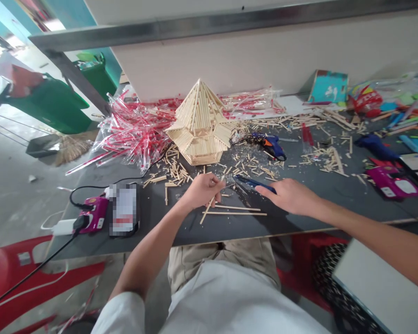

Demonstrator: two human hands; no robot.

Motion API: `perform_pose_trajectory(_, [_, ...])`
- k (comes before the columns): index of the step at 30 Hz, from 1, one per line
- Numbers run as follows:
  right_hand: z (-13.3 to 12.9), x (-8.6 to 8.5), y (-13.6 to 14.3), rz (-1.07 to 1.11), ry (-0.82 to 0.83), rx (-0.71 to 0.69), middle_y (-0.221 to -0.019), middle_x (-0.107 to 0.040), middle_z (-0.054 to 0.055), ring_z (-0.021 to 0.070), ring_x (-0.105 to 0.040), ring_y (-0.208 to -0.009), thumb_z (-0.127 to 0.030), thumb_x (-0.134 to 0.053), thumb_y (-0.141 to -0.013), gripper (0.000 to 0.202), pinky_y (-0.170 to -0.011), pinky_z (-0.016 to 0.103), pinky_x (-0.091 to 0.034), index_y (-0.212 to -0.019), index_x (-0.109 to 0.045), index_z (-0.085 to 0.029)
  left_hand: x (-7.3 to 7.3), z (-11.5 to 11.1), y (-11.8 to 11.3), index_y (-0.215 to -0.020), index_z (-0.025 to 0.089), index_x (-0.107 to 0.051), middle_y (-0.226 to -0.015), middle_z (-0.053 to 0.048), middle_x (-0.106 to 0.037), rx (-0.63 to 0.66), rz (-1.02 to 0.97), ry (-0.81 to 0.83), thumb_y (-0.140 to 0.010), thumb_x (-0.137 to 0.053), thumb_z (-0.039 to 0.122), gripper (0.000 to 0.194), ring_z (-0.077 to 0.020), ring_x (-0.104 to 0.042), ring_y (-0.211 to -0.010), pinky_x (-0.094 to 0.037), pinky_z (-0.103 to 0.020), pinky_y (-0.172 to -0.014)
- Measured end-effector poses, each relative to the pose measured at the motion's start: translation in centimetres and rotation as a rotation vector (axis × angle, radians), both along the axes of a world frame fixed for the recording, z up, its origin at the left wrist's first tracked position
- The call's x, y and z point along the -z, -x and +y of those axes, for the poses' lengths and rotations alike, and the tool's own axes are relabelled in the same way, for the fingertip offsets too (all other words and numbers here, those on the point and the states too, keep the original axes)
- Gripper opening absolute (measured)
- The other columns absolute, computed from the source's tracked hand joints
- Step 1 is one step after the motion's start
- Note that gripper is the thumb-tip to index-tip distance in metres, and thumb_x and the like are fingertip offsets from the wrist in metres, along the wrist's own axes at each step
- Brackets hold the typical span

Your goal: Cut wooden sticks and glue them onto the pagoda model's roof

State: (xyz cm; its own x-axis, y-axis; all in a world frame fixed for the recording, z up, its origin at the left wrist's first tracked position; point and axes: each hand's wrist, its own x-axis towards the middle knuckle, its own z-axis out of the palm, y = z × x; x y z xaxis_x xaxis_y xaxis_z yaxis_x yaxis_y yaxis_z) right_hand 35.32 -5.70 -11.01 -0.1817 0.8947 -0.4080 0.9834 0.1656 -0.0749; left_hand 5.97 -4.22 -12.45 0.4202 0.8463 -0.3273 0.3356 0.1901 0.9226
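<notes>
Wooden stick (206, 211) pinched in left hand (205, 191), blue-handled pliers (254, 182) gripped in right hand (288, 195); both above the counter (237, 227)
Stick likely light, stiff, snaps if bent; best pinched near one end; pliers probably heavier, rigid; best held well back from the tip
</notes>
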Motion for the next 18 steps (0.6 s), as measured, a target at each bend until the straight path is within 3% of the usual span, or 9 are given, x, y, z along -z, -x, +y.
perform_pose_trajectory(3, [-1.0, 0.9, -0.6, -0.067, -0.155, -0.007, -0.101, -0.076, 0.017, 0.0371, -0.073, -0.095, -0.074, -0.023, -0.101, 0.073, -0.073, 0.041, -0.048, -0.093, -0.071, -0.019, 0.9, 0.3, 0.0, -0.083, 0.02, -0.055, -0.06, 0.001, -0.071, -0.078, 0.153, -0.143, -0.098, -0.058, 0.042, 0.027, -0.0115, -0.059, -0.04, -0.041, -0.019, -0.041])
perform_pose_trajectory(7, [-2.6, 2.2, -0.3, -0.123, -0.391, -0.076, -0.116, -0.072, 0.022, 0.0382, -0.068, -0.106, -0.066, -0.038, -0.102, 0.067, -0.089, 0.046, -0.049, -0.124, -0.065, -0.009, 1.7, 0.4, -0.1, -0.084, 0.021, -0.06, -0.058, 0.001, -0.069, -0.131, 0.294, -0.298, -0.098, -0.055, 0.045, 0.028, -0.0132, -0.06, -0.042, -0.043, -0.021, -0.049])
perform_pose_trajectory(11, [-3.1, 3.0, 0.4, -0.116, -0.45, -0.15, -0.121, -0.067, 0.028, 0.0426, -0.062, -0.111, -0.068, -0.044, -0.099, 0.075, -0.097, 0.051, -0.045, -0.131, -0.061, -0.002, 1.7, 0.6, 0.0, -0.087, 0.021, -0.061, -0.064, -0.002, -0.072, -0.127, 0.37, -0.388, -0.099, -0.054, 0.044, 0.027, -0.0149, -0.062, -0.048, -0.041, -0.022, -0.052])
perform_pose_trajectory(15, [-0.6, 2.1, 0.8, -0.003, -0.437, -0.21, -0.122, -0.067, 0.026, 0.0419, -0.059, -0.117, -0.069, -0.04, -0.1, 0.074, -0.101, 0.051, -0.044, -0.124, -0.067, -0.005, 1.7, 0.7, 0.0, -0.092, 0.02, -0.064, -0.067, -0.003, -0.072, -0.111, 0.421, -0.449, -0.1, -0.053, 0.042, 0.025, -0.0162, -0.064, -0.053, -0.042, -0.023, -0.057])
perform_pose_trajectory(18, [4.4, 0.4, 1.4, 0.119, -0.47, -0.249, -0.12, -0.069, 0.022, 0.0368, -0.06, -0.119, -0.056, -0.039, -0.105, 0.061, -0.107, 0.049, -0.042, -0.124, -0.07, -0.007, 1.9, 0.8, -0.1, -0.093, 0.02, -0.066, -0.064, -0.002, -0.071, -0.084, 0.449, -0.476, -0.101, -0.053, 0.04, 0.025, -0.0166, -0.065, -0.055, -0.045, -0.024, -0.063])
